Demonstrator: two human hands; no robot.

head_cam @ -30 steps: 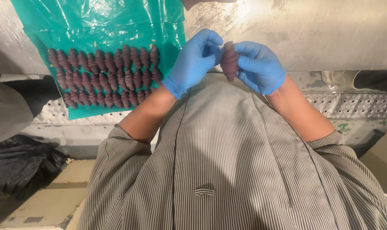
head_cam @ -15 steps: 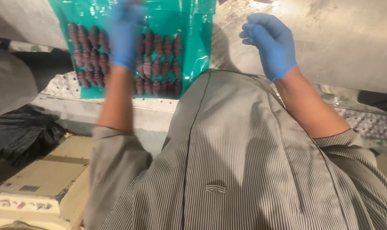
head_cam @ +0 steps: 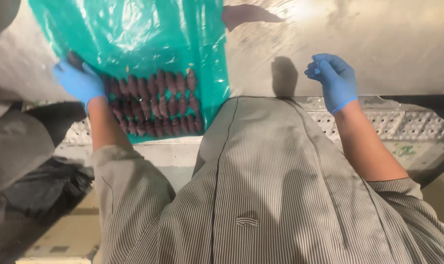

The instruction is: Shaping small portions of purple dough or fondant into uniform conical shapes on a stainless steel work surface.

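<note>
Our left hand, in a blue glove, rests on the left end of the rows of dark brown pieces, one piece under its fingertips | the rows lie on a green plastic sheet on the steel table | our right hand, fingers loosely curled, holds nothing.

Dark oblong pieces in rows on green sheet.
</note>
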